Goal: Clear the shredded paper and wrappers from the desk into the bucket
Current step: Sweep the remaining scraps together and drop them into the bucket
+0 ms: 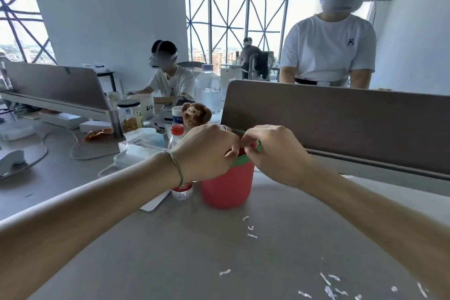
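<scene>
Left of the fingers, a small water bottle (179,161) with a red cap stands touching the red bucket (226,185), half hidden behind the left hand (207,151), whose fingers (232,151) curl down over the bucket's green rim (239,159); whether they pinch anything I cannot tell. Just right of them, over the same rim, the right hand (270,151) bends its fingertips (246,140) together in a narrow pinch, what it holds being too small to make out. Below and right of both hands, well apart from the bucket, shredded paper (328,286) lies scattered on the grey desk (170,251)
</scene>
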Demonstrator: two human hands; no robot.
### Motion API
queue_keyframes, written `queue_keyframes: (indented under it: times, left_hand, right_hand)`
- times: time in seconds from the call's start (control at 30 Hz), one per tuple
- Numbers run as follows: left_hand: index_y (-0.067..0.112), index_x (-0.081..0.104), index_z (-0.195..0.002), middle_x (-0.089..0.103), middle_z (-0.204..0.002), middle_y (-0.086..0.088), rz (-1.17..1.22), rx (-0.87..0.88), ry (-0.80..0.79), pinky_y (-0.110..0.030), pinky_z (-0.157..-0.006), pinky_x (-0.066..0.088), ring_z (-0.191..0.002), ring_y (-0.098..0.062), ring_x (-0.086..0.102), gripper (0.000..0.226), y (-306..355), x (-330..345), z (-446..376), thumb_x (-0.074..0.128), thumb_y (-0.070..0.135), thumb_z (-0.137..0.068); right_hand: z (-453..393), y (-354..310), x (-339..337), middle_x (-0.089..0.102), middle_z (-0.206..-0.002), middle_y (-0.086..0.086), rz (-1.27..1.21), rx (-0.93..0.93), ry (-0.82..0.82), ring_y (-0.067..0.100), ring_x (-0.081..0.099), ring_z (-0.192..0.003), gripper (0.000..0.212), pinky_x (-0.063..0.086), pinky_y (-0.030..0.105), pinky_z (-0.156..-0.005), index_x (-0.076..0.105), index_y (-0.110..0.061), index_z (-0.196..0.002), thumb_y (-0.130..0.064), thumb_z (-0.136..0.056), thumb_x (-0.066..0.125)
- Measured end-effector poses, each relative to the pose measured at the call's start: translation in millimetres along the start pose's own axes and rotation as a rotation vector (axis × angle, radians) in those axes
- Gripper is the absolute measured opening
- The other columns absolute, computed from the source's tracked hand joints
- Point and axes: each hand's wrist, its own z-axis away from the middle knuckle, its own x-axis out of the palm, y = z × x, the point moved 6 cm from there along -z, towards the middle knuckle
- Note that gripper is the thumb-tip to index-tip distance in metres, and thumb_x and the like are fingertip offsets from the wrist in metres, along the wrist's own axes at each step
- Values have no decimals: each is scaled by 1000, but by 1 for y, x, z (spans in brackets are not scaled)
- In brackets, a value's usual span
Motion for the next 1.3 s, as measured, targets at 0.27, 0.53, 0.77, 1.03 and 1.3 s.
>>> queue_keyframes:
  times: [0.27, 0.53, 0.77, 1.03, 1.3]
  left_hand:
    - [31, 67, -112, 67, -107, 12, 142, -52, -115, -32, -84, 52, -103, -12, 62, 29, 28, 72, 103, 45, 41, -96]
    - [37, -20, -158, -18, -169, -3, 118, -194, -721, -49, -126, -6, -153, -16, -26, 96, 33, 160, 199, 27, 83, -88]
    - [37, -22, -157, -29, -165, -2, 131, -71, -642, -46, -125, -13, -148, -13, -35, 105, 85, 175, 192, 5, 94, -73]
    - [35, -30, -154, -33, -164, 1, 197, 265, -729, -47, -124, -15, -145, -8, -40, 115, 178, 159, 219, 22, 98, -72]
    - [37, -28, -155, -25, -167, 5, 225, 363, -611, -50, -125, -12, -150, -7, -31, 122, 193, 153, 232, 43, 94, -73]
  right_hand:
    - [96, 52, 116, 75, -117, -6, -60, 246, -396, 13, 69, -104, 30, 51, 31, -95, 72, -27, -121, -33, -93, 61]
    - [167, 46, 162, 1, -172, -5, 59, 102, -721, 6, -3, -157, 71, -3, 33, -128, 10, -19, -164, -54, -106, 31]
    - [250, 21, 98, 11, -167, -19, -112, 83, -729, -10, 2, -152, 60, 1, 22, -127, 25, -23, -161, -46, -108, 38]
    - [321, 33, 47, 34, -161, -22, -201, 296, -612, -15, 18, -147, 47, 12, 10, -121, 50, -25, -151, -39, -106, 47]
    - [363, 16, 25, 20, -165, -23, -87, 279, -550, -17, 3, -149, 63, 2, 13, -123, 29, -28, -160, -52, -103, 40]
